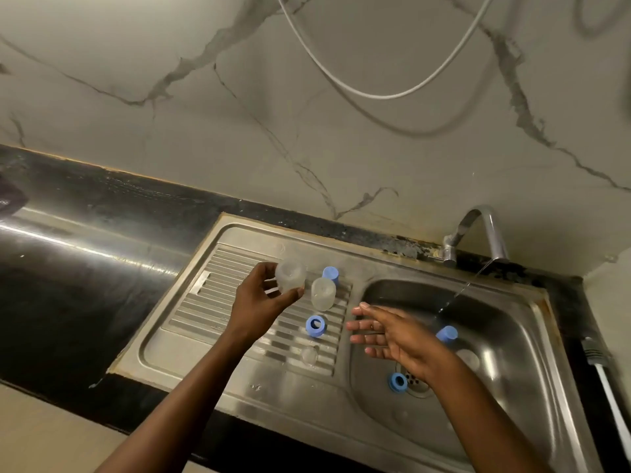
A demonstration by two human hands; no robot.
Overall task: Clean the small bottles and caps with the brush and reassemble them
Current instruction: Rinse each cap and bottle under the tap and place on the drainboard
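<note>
The left hand (263, 298) reaches forward over the ribbed drainboard (205, 302) of the steel sink, wrist straight. Its grip is clasped round a small clear bottle (290, 275), with the thumb under it and the fingers curled over its far side. That bottle is lifted off the ribs and tilted, its long axis leaning away from the camera; which end is the mouth cannot be told. Just right of it a second clear bottle (323, 293) stands on end on the drainboard, with a blue cap (330, 274) close behind it. A blue ring cap (316, 326) sits nearer, hole facing up. The right hand (386, 332) hovers at the left edge of the basin (512, 353), palm down, fingers spread and straight, its grip released and holding nothing. In the basin lie another blue cap (446, 334) on its side and a second blue ring (398, 382) beside the drain. A thin stream runs from the tap (485, 230). The black counter (85, 285) stretches to the left.
</note>
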